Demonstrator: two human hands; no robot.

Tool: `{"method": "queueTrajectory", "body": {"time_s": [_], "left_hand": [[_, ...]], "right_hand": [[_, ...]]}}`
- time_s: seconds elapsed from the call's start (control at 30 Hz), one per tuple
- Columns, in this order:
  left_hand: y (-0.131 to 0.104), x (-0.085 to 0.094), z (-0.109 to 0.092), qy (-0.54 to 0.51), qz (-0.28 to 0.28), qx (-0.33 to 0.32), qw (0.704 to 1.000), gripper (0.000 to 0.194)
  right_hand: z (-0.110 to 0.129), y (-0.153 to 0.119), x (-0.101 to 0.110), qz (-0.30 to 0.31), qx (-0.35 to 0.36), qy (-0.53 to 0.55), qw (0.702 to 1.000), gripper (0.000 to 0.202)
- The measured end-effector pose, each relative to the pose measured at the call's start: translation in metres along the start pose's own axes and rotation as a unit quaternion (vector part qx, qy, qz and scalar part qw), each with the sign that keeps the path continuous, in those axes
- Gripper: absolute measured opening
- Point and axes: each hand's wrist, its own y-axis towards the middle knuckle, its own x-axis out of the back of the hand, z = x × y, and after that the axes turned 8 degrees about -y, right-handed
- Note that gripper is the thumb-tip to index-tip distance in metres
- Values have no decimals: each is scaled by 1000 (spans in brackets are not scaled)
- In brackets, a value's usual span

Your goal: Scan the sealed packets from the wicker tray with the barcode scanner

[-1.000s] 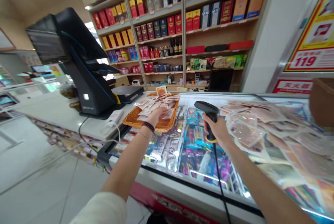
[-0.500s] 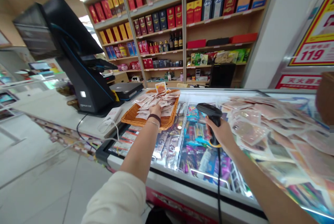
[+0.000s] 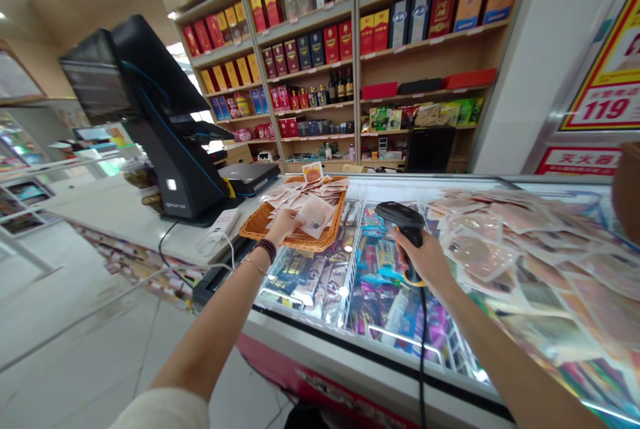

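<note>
A shelving unit (image 3: pixel 310 69) of boxes and bottles stands behind the wicker basket (image 3: pixel 253 224); a glass-topped freezer (image 3: pixel 325 352) carries the basket and runs on to its right; a pale counter (image 3: pixel 125 216) lies to the basket's left, with a black terminal (image 3: pixel 175 169) upright on it; a heap of flat packets (image 3: pixel 480 249) spreads over the glass well to the basket's right, cut off by the frame's edge; loose packets (image 3: pixel 293 197) lie jumbled inside the basket; a black scanner (image 3: pixel 403 216) is held between basket and heap, its handle wrapped by the right grip (image 3: pixel 425 259), which partly hides it, its cord cut off below; the left grip (image 3: pixel 283 226), at the basket's near left part, pinches a single packet (image 3: pixel 317 216) by its left edge; that packet lies just right of the fingers, tilted over the basket's near side and covering some contents; its print is too blurred to read.
</note>
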Motion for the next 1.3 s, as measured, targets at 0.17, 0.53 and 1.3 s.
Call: {"method": "queueTrajectory", "body": {"time_s": [0.17, 0.53, 1.3], "left_hand": [[-16, -15, -24, -48, -35, -40, 997, 18], [-70, -170, -30, -439, 81, -6, 895, 33], [-65, -204, 7, -482, 26, 70, 873, 29]], "right_hand": [[2, 2, 4, 4, -10, 15, 1000, 50], [-18, 7, 26, -22, -14, 66, 997, 49], [-8, -5, 31, 51, -25, -115, 992, 43]]}}
